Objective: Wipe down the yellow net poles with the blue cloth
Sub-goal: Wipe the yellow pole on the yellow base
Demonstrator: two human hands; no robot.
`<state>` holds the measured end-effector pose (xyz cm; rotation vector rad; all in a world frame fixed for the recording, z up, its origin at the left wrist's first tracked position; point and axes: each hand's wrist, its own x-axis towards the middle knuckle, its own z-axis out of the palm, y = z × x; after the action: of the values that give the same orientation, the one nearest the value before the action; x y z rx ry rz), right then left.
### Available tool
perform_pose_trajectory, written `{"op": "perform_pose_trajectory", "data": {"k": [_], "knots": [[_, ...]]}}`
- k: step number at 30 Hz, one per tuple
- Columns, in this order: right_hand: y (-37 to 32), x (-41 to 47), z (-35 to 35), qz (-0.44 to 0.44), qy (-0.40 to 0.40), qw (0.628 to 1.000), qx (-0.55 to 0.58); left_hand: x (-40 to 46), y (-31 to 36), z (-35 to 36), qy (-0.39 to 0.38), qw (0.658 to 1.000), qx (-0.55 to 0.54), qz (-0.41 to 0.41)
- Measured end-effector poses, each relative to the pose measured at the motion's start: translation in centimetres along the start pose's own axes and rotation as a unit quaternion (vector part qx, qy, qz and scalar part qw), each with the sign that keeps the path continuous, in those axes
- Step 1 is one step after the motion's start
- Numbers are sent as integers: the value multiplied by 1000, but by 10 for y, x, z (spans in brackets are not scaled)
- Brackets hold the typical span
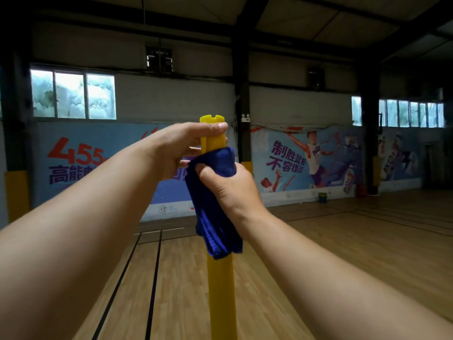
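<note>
Windows (73,95): bright panes high on the far wall at the left, well away from the work.
Left hand (176,148): curled round the yellow pole (221,290) just under its notched cap, thumb laid over the top front, steadying it.
Pole axis: upright, running from the bottom of the view straight up between the two forearms; its bare length lies below both hands.
Blue cloth (215,212): wrapped round the pole directly beneath the left hand, with a loose tail hanging down the shaft.
Right hand (230,190): fingers and thumb closed round the cloth, squeezing it against the pole; it sits just below the left hand, almost touching it.
Key relation: the unwiped stretch is downward along the pole, so the cloth hand is the one placed to travel, likely sliding down while the upper hand holds.
Risk: a loose grip could let the hanging tail bunch up instead of wiping.
Containers: a small dark bucket (322,197) stands by the far wall at the right; its contents are too distant to tell.
</note>
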<state>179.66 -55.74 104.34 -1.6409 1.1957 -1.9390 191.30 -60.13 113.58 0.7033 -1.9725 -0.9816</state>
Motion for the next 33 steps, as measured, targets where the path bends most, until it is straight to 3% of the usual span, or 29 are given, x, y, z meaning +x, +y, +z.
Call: {"op": "perform_pose_trajectory", "data": {"k": [7, 21, 29, 33], "knots": [[33, -29, 0, 39, -9, 999, 6, -1, -4, -3, 18, 999, 23, 27], [-31, 20, 3, 31, 26, 999, -3, -1, 3, -3, 27, 998, 58, -15], [-6, 4, 5, -8, 18, 1000, -3, -4, -5, -7, 4, 999, 39, -6], [15, -18, 6, 13, 3, 1000, -10, -8, -2, -8, 11, 998, 59, -7]]}}
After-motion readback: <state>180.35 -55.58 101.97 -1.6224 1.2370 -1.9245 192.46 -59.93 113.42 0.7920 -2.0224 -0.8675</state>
